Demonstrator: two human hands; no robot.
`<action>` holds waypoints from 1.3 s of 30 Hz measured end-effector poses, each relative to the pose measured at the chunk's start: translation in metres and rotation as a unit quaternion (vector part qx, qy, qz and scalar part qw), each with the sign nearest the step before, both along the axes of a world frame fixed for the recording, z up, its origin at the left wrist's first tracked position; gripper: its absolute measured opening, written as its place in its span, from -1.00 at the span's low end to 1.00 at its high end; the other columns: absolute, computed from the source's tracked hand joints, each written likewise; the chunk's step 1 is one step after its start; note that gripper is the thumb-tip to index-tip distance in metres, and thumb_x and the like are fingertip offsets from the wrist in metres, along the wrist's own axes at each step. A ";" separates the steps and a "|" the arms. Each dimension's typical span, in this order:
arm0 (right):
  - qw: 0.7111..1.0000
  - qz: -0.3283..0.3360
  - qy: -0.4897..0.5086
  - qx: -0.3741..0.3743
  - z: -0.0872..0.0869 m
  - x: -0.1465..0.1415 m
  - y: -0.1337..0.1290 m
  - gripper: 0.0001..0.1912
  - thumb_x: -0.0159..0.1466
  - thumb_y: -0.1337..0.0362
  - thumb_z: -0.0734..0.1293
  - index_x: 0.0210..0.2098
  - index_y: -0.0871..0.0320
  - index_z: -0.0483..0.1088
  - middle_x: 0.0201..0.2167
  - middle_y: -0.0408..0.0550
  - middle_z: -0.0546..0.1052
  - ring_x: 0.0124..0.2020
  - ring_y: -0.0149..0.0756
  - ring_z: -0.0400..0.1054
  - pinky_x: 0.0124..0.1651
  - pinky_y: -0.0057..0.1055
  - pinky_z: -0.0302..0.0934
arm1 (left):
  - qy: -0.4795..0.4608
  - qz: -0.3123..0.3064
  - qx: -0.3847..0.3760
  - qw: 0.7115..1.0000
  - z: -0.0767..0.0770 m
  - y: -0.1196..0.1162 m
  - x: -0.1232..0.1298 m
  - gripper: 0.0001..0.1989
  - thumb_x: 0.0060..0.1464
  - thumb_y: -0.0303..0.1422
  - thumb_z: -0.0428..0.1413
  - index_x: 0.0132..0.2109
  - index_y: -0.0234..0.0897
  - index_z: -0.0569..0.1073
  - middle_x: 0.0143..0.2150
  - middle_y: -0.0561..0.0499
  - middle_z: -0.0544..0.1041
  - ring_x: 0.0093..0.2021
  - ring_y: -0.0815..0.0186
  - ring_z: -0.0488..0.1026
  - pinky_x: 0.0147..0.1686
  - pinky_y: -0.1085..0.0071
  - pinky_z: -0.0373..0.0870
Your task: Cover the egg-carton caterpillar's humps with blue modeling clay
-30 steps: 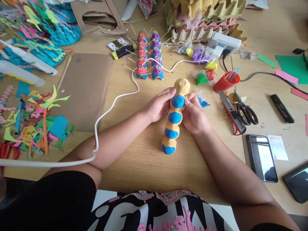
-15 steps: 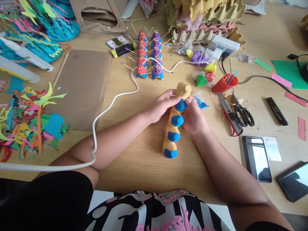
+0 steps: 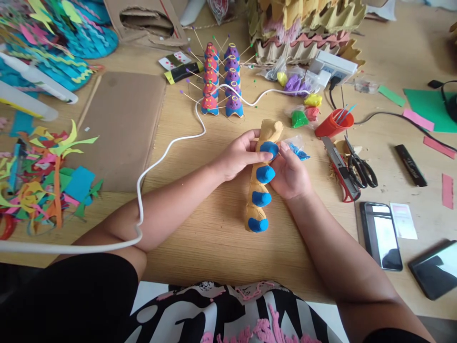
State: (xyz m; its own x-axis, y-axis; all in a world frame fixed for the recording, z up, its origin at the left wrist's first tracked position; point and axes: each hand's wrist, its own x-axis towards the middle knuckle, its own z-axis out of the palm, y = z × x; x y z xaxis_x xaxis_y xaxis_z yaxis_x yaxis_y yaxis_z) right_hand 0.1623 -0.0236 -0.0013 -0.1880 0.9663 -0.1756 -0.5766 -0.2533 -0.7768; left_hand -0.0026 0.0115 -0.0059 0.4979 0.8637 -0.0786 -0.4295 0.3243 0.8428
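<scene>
1. Head view, the strip: rolled over since half a second ago, the yellow carton strip (image 3: 255,178) now has its four blue patches (image 3: 265,174) facing more to the person's right. It is above the table (image 3: 200,228), in front of the person, its bare yellow end pointing away.

2. Head view, left hand: the left hand (image 3: 241,155) holds the strip near its far end, thumb lying on the farthest blue patch, fingers partly behind it. That thumb was higher up, by the yellow end, before.

3. Head view, right hand: the right hand (image 3: 291,171) has its thumb and fingertips drawn close together at the strip's right edge, touching beside that same patch; how firmly they press, I cannot tell.

4. Head view, around the hands: a bag of blue clay (image 3: 300,153) lies just beyond the right hand. Farther off stand a red row (image 3: 210,78) and a purple row (image 3: 233,78) of carton cups stuck with pins. To the right are a tilted red cup (image 3: 330,126), scissors (image 3: 361,169) and a phone (image 3: 382,238).
</scene>
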 end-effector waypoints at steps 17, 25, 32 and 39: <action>0.984 -0.055 -0.120 0.122 -0.007 0.000 0.003 -0.49 0.27 0.02 0.66 0.10 -0.16 0.44 -0.36 -0.33 0.67 -0.40 -0.35 0.58 -0.24 -0.34 0.51 | -0.081 0.004 -0.033 0.996 0.004 0.002 -0.001 -0.40 0.03 -0.14 0.55 0.16 -0.21 0.61 -0.11 0.03 0.75 -0.20 0.35 0.70 -0.19 0.47 0.56; 0.957 -0.041 -0.215 0.191 -0.006 0.010 0.007 -0.42 0.22 -0.11 0.67 0.11 -0.12 0.48 -0.31 -0.25 0.66 -0.39 -0.34 0.52 -0.35 -0.36 0.47 | -0.073 0.015 -0.037 0.996 0.000 0.004 -0.004 -0.41 0.02 -0.18 0.56 0.17 -0.18 0.63 -0.13 0.06 0.77 -0.22 0.37 0.71 -0.23 0.50 0.58; 0.948 -0.035 -0.239 0.209 -0.009 0.016 0.010 -0.41 0.21 -0.09 0.69 0.08 -0.09 0.46 -0.40 -0.29 0.63 -0.47 -0.40 0.45 -0.43 -0.45 0.40 | -0.047 0.010 -0.003 0.999 -0.002 0.006 -0.005 -0.38 0.03 -0.13 0.56 0.19 -0.17 0.64 -0.16 0.04 0.76 -0.23 0.36 0.70 -0.18 0.47 0.60; 0.949 -0.032 -0.226 0.218 -0.011 0.016 0.009 -0.42 0.25 -0.09 0.66 0.14 -0.10 0.48 -0.31 -0.24 0.70 -0.35 -0.33 0.59 -0.28 -0.38 0.54 | -0.047 0.025 -0.015 0.998 0.005 0.004 -0.001 -0.25 -0.18 -0.31 0.64 0.19 -0.19 0.63 -0.17 0.09 0.76 -0.22 0.40 0.67 -0.19 0.52 0.53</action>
